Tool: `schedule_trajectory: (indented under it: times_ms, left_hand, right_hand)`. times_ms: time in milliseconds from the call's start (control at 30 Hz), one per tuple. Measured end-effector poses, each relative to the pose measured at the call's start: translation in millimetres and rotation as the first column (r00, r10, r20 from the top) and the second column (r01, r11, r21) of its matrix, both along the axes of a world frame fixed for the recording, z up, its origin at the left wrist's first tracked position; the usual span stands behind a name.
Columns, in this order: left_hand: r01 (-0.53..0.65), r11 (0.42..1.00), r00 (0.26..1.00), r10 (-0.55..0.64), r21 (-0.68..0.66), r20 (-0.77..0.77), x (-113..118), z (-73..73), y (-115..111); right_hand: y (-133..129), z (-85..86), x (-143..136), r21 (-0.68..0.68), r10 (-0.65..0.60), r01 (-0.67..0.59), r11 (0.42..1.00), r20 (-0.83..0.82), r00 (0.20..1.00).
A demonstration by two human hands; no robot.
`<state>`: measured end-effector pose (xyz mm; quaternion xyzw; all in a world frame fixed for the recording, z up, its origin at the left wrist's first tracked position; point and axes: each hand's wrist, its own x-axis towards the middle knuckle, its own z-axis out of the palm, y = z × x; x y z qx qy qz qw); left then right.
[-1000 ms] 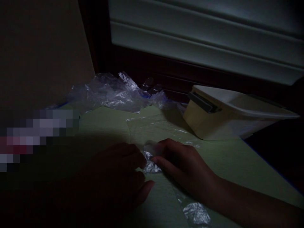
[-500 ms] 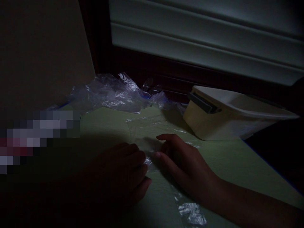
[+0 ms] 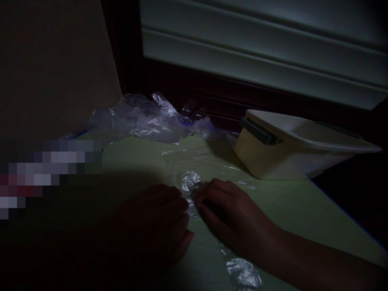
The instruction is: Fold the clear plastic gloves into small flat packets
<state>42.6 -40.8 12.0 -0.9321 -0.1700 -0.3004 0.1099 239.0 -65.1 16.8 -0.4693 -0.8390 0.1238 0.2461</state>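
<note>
A thin clear plastic sheet point(image 3: 190, 180) lies on the pale green tabletop point(image 3: 279, 202), with shiny crinkled spots between the hands. My right hand point(image 3: 233, 206) pinches something at the sheet's near part, thumb and index finger together; this looks like the film itself. In deep shadow to the left, my left hand point(image 3: 169, 218) rests with its fingers curled at the sheet's edge, and what they hold, if anything, is hidden. Another crinkled piece of clear plastic point(image 3: 244, 273) lies below my right wrist.
Crumpled clear plastic point(image 3: 139, 119) is heaped along the table's back edge. A cream bin point(image 3: 273, 157) with a dark handle stands at the back right. Behind are a slatted pale panel point(image 3: 257, 52) and a dark frame. A pixelated patch covers the left side.
My right thumb and index finger have closed together from a spread position. A round crinkled spot of the film now shows above them. My left hand has barely moved.
</note>
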Motion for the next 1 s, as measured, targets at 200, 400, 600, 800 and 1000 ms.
schedule_trajectory:
  times_ms: [200,400,600,800,1000]
  left_hand:
    - [0.024,0.994,0.999,-0.028,-0.111,-0.033,-2,-3.1,3]
    - [0.059,0.987,0.998,-0.06,-0.152,0.0,-3,-3.6,9]
    - [0.041,0.972,0.999,-0.043,-0.233,0.0,-7,-6.5,19]
    - [-0.051,0.992,0.997,0.057,-0.113,0.047,-7,-5.5,26]
    - [-0.035,0.985,0.999,0.029,-0.166,-0.034,-5,-2.5,21]
  right_hand:
    - [-5,1.7,0,0.06,0.026,-0.028,0.998,0.039,0.999]
    - [-4,1.4,0,0.015,0.052,-0.052,0.999,0.012,0.999]
    - [-2,2.2,-1,0.008,0.054,-0.054,0.999,0.011,0.998]
    - [-2,2.4,-1,0.016,0.045,-0.045,0.999,0.037,0.998]
    - [-2,2.4,-1,0.011,0.055,-0.055,0.998,0.023,0.998]
